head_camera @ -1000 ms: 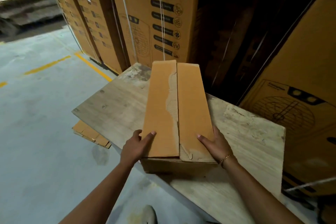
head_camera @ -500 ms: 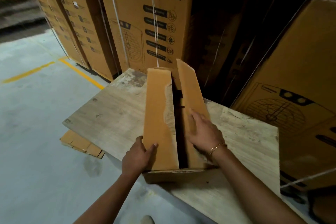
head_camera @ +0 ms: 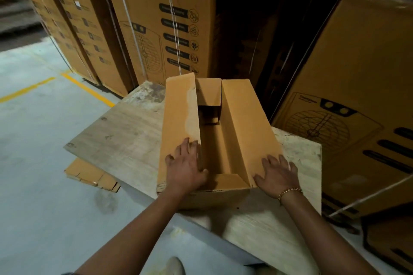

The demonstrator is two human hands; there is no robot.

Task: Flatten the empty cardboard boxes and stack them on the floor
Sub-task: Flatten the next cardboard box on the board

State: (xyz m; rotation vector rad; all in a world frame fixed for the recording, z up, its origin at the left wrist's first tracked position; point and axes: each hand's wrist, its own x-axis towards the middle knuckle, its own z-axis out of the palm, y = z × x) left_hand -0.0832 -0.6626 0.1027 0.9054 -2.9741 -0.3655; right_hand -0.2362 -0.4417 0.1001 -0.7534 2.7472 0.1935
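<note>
An open cardboard box (head_camera: 214,194) is seen standing on a worn wooden board (head_camera: 116,138), close to the board's near edge, with its long side running away from the camera. Its two long top flaps are parted: the left flap (head_camera: 178,114) is raised at a steep angle, while the right flap (head_camera: 245,123) is tilted outward, and the bare brown inside of the box is exposed between them. A short end flap (head_camera: 209,91) is held upright at the far end. The left hand (head_camera: 185,167) is laid on the near end of the left flap, fingers spread and almost straight, the thumb reaching toward the flap's inner edge; nothing is gripped. The right hand (head_camera: 277,176), with a gold bracelet (head_camera: 289,191) worn at the wrist, is pressed flat on the near end of the right flap, fingers fanned out and uncurled. A flattened piece of cardboard (head_camera: 89,174) is partly tucked under the board's left edge on the grey floor (head_camera: 33,185), which is marked with a yellow line (head_camera: 89,89). Tall printed cartons (head_camera: 156,29) lettered "Crompton Home Appliances" and bound with white straps (head_camera: 174,18) are stacked behind the board, and another large carton (head_camera: 357,96) is leaned at the right. The toe of a light shoe (head_camera: 173,265) is visible at the bottom edge.
</note>
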